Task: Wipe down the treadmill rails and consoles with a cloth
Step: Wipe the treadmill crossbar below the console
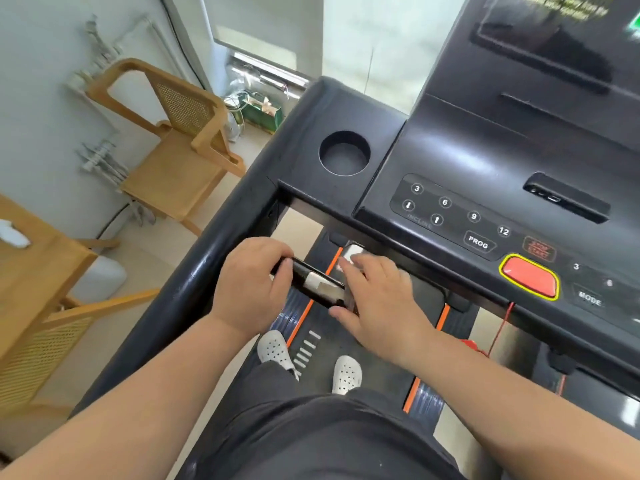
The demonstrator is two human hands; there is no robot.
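Centre frame, the left hand [249,282] grasps the short black handle [313,284]; the right hand [381,306] clasps its other end, thumb beneath, fingers over; a pale patch [351,253] at those fingertips may be the cloth, cannot tell; rail [194,271] at left, console [485,161] upper right.

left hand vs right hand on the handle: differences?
Left hand curls round the left end of the handle; right hand lies flatter over the right end, fingers stretched forward. Left hand hides its fingertips; right hand shows its thumb beside the handle. Both are bare, on the same handle.
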